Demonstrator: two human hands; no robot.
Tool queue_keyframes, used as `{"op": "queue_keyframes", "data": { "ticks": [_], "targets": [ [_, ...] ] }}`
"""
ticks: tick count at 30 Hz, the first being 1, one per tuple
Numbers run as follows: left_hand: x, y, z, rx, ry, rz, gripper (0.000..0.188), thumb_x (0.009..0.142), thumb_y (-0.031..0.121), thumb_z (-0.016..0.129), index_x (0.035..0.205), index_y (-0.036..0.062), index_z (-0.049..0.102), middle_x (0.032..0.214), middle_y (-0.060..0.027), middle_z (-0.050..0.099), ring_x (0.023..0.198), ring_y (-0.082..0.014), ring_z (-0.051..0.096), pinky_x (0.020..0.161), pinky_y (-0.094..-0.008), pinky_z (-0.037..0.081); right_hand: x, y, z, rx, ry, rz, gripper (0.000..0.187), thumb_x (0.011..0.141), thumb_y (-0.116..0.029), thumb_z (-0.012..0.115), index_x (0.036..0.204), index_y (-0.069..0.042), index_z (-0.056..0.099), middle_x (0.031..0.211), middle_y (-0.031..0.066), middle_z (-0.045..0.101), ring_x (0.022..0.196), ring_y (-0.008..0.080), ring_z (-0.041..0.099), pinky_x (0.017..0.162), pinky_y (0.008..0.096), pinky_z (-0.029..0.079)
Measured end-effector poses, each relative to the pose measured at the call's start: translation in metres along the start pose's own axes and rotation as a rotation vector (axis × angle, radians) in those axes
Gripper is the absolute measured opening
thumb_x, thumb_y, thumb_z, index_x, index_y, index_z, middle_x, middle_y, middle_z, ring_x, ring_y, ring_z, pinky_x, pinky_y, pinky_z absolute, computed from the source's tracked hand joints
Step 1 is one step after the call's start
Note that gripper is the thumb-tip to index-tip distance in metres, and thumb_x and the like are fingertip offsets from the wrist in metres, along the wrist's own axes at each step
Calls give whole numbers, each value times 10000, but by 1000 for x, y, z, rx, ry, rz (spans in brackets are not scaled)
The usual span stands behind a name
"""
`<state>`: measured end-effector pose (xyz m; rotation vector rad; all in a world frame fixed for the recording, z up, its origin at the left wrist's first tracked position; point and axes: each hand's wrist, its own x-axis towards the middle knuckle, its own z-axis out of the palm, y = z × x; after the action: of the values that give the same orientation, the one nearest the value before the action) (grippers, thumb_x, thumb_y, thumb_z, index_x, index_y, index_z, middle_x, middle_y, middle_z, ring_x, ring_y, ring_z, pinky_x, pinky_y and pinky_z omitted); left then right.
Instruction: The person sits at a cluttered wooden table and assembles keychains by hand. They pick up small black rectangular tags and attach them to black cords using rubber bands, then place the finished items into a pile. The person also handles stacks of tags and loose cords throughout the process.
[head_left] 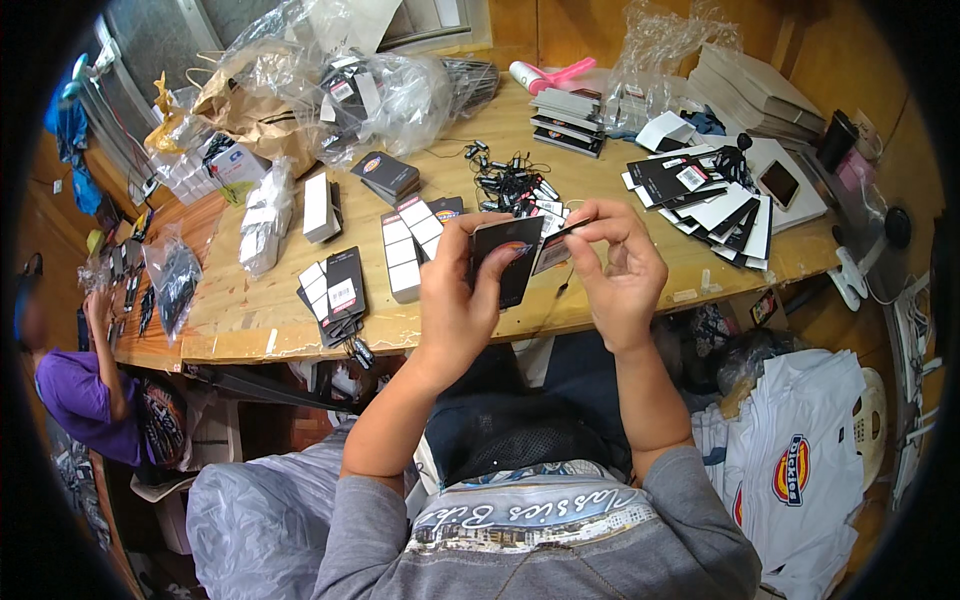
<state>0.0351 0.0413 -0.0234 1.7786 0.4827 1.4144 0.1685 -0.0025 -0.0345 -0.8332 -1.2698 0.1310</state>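
Note:
My left hand (pixel 455 305) is closed around a black hang tag (pixel 517 278), thumb across its printed face. Beside it, my right hand (pixel 622 280) pinches the top edge of a smaller dark-and-white tag (pixel 552 252) between thumb and fingertips. A thin dark cord hangs below the two tags. Just beyond my hands lies a tangled heap of black tag strings (pixel 500 180) with small plastic ends. Left of my left hand are stacks of white-labelled tags (pixel 400 255), and nearer the table edge a fanned pile of black tags (pixel 343 285) with strings attached.
More tags fan out at the right (pixel 710 190), near a phone (pixel 779 186). A stack of dark cards (pixel 567 125) and clear plastic bags (pixel 390 100) stand farther back. White shirts (pixel 800 450) hang low right. At far left a person in purple (pixel 85 400) works at the table (pixel 240 315).

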Motion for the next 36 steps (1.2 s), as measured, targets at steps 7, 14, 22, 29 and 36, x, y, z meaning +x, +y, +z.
{"op": "queue_keyframes", "data": {
  "ticks": [7, 14, 22, 29, 36],
  "targets": [
    [-5, 2, -3, 124, 45, 78, 171, 716, -9, 568, 875, -32, 508, 727, -103, 581, 631, -91, 548, 553, -198, 435, 1, -12, 7, -236, -26, -184, 150, 640, 36, 600, 754, -22, 522, 995, 142, 484, 903, 220, 476, 798, 318, 352],
    [-8, 6, -1, 272, -6, 228, 256, 691, -51, 555, 939, 1, 524, 724, -132, 576, 596, -171, 564, 521, -227, 436, -3, -14, 7, -284, -42, -165, 161, 645, 40, 591, 761, -35, 507, 1005, 160, 502, 955, 238, 470, 809, 328, 341],
    [-11, 9, -2, 387, -120, 320, 282, 700, -61, 508, 977, -6, 502, 763, -152, 566, 639, -240, 566, 558, -274, 445, -4, -6, 11, -70, 7, -84, 174, 616, 53, 604, 740, -25, 510, 968, 139, 523, 857, 236, 509, 755, 290, 394],
    [-3, -2, -9, -261, -34, -109, 122, 837, 27, 373, 928, -2, 448, 865, -126, 577, 817, -163, 550, 719, -251, 430, -9, -6, 4, -237, -20, -239, 159, 621, 18, 628, 728, -50, 531, 911, 90, 449, 911, 244, 448, 809, 334, 344],
    [-11, 8, -5, -316, 85, -152, 107, 672, -76, 573, 776, -53, 579, 759, -95, 570, 743, -115, 536, 673, -196, 420, -19, -13, 6, -555, 28, -434, 204, 564, -94, 694, 721, -123, 566, 701, -12, 457, 727, 175, 413, 635, 313, 287]
  ]
}}
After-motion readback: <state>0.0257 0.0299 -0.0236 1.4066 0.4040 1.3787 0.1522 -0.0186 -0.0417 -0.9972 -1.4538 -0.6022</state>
